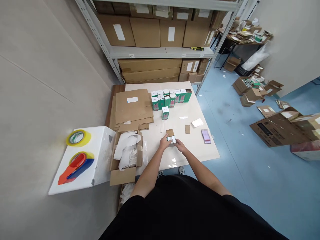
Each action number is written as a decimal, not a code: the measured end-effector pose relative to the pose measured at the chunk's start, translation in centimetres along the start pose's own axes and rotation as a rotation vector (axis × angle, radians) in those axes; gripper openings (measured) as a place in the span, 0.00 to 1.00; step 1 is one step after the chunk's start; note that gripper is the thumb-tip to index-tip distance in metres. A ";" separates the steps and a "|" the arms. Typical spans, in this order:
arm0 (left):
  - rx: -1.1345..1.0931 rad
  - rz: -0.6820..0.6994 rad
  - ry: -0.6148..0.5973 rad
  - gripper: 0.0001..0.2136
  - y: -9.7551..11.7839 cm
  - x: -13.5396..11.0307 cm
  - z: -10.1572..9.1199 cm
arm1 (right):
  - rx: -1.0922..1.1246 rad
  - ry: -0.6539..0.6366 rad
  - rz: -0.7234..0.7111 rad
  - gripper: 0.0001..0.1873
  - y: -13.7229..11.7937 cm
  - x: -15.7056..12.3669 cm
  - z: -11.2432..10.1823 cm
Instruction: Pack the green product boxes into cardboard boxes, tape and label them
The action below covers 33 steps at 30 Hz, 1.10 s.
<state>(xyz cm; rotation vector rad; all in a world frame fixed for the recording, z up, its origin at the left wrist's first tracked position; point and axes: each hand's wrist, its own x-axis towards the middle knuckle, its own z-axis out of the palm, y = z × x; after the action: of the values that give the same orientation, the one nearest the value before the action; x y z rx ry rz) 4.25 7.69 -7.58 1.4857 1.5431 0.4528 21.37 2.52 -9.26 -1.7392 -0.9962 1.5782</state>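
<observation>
A small open box with white flaps and a brown cardboard flap sits on the table near its front edge. My left hand grips its left side, fingers curled round it. On the other side, my right hand has its fingers pressed against the box's right edge. What is inside the box is too small to make out. Beyond it stands a single green and white box. To the right lie a small brown cardboard piece, a white card stack and a purple pack.
Several green and white boxes stand in rows at the table's back. Flattened cardboard and a carton of white paper are on the left. A tape dispenser lies on a white block. A shelf rises behind.
</observation>
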 end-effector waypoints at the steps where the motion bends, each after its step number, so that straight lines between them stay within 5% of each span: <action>1: -0.038 -0.001 0.014 0.34 -0.3 -0.2 -0.1 | -0.008 0.003 -0.009 0.38 -0.1 0.2 0.1; 11: -0.427 -0.067 -0.213 0.31 -2.7 -1.1 -2.2 | -0.258 -0.008 -0.069 0.28 1.2 0.8 0.2; 15: -0.394 -0.079 -0.302 0.31 -3.0 -0.8 -3.4 | -0.384 -0.017 -0.103 0.20 0.6 1.3 0.9; 22: -0.235 0.039 -0.210 0.32 -3.2 -0.8 -2.5 | -0.407 0.117 0.004 0.13 -0.9 2.5 1.3; 28: -0.077 0.082 -0.187 0.50 -3.5 -1.4 -2.0 | -0.263 0.009 -0.005 0.11 -1.1 1.9 -0.5; 33: 0.012 0.080 -0.134 0.48 -3.4 -1.2 -1.4 | -0.101 -0.050 0.044 0.17 -0.4 0.9 -2.1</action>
<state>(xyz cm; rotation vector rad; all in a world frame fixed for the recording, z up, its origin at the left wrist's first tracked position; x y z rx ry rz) 0.96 6.29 -9.13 1.5587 1.3881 0.3832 23.44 3.61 -9.19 -1.8090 -1.0854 1.6315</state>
